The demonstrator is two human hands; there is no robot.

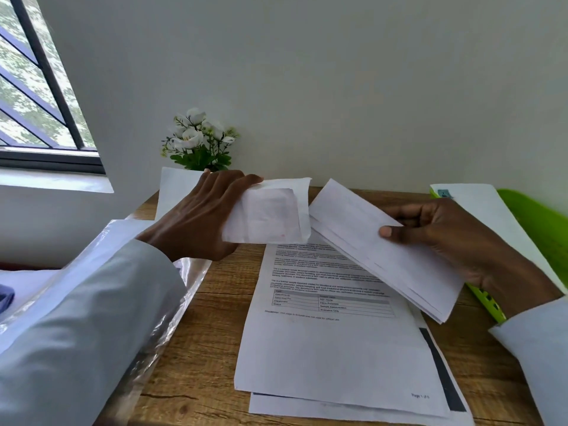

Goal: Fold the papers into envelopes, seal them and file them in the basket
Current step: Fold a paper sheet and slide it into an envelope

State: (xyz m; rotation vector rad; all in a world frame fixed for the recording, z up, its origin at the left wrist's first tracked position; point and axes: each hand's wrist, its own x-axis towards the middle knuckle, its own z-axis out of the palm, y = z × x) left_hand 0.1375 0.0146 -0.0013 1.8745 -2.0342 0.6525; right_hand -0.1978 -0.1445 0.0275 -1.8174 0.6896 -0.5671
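Holding a folded paper (390,250) above the desk, the right hand (455,241) pinches it with the thumb on top and the fingers curled behind. The left hand (196,216) grips a white envelope (270,213) by its left end, just beside the folded paper's upper corner; the two nearly touch. The envelope's mouth seems to face the paper, so the step in hand looks like insertion, not yet done, with sealing and filing to follow.

Below the hands, a stack of printed sheets (332,342) lies flat and unfolded on the wooden desk (196,364), so a good part of the work appears to remain. At the right, a green basket (541,229) holds at least one white envelope (479,204), which suggests some filing is already done. A clear plastic sleeve (172,305) lies at the left under the forearm, and a small pot of white flowers (196,139) stands against the wall.
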